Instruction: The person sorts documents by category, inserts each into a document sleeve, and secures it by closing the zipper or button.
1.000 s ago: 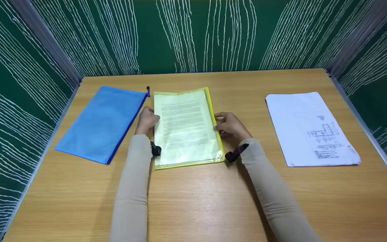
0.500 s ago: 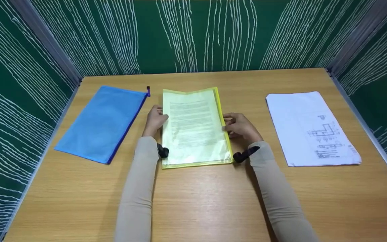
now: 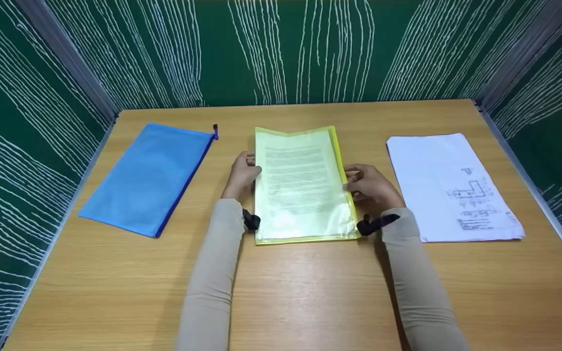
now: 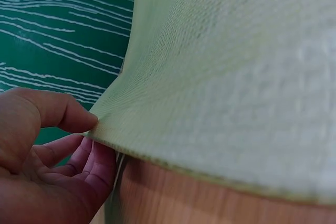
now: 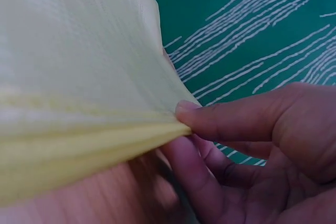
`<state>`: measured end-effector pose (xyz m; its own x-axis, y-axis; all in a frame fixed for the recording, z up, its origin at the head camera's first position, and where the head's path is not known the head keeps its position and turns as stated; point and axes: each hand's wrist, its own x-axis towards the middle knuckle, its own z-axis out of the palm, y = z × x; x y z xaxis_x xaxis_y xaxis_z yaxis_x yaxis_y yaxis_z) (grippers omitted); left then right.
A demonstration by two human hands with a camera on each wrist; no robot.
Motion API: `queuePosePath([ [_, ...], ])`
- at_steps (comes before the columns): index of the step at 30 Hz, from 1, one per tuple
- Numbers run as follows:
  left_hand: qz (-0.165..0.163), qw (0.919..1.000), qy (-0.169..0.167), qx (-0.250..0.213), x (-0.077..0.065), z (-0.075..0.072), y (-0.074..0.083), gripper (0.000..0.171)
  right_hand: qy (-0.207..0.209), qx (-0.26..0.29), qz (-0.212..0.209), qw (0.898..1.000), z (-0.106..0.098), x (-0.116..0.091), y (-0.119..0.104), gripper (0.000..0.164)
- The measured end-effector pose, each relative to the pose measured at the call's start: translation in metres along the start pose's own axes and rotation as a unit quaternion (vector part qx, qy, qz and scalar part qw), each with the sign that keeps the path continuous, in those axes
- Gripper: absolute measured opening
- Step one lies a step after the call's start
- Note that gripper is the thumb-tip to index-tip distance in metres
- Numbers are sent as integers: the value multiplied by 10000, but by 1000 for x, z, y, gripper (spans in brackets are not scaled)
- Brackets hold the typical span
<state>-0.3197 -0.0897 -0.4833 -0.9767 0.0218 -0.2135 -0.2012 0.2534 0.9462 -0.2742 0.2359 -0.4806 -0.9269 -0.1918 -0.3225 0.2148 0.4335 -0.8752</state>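
Pinching yellow mesh document pouch (image 3: 304,184) at both long edges: left hand (image 3: 243,174), right hand (image 3: 371,187). Printed sheets already inside; pouch at mid-table (image 3: 291,292), near end apparently just lifted, not yet set flat.

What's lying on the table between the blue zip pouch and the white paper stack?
The yellow mesh pouch, pinched at its edges by the left hand and right hand; head view shows it.

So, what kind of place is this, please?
Probably a small desk booth for paperwork: a wooden table enclosed by green patterned walls, with a blue zip pouch, a printed sheet stack, and a yellow document pouch held at its edges by both hands.
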Motion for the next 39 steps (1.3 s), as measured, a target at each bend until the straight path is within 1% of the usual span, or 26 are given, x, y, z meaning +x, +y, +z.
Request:
queuePosePath([
  [2,-17,9999,-57,-156,0,6,1,58,2,0,6,10000,-5,-2,3,57],
  [5,-60,9985,-156,-520,-1,15,4,58,31,11,5,10000,-14,-5,8,58],
  [9,30,9969,-201,-763,-2,26,6,60,79,19,61,9999,-23,-10,12,59],
  [12,164,9980,-170,-595,-1,33,7,60,137,-52,135,9998,-31,-12,14,60],
  [16,261,9988,-233,-335,1,43,8,59,237,-156,218,9994,-40,-16,17,60],
  [18,273,9988,-320,-242,2,47,9,60,262,-197,240,9992,-44,-18,19,60],
  [25,342,9970,-551,423,5,58,13,57,236,-189,176,9994,-56,-24,24,61],
  [30,357,9960,-630,517,5,64,14,54,280,-295,222,9989,-63,-27,26,61],
  [36,517,9945,-604,684,5,72,15,48,431,-478,373,9972,-70,-28,29,61],
  [39,554,9938,-538,799,4,74,16,45,469,-556,468,9963,-73,-28,29,62],
])
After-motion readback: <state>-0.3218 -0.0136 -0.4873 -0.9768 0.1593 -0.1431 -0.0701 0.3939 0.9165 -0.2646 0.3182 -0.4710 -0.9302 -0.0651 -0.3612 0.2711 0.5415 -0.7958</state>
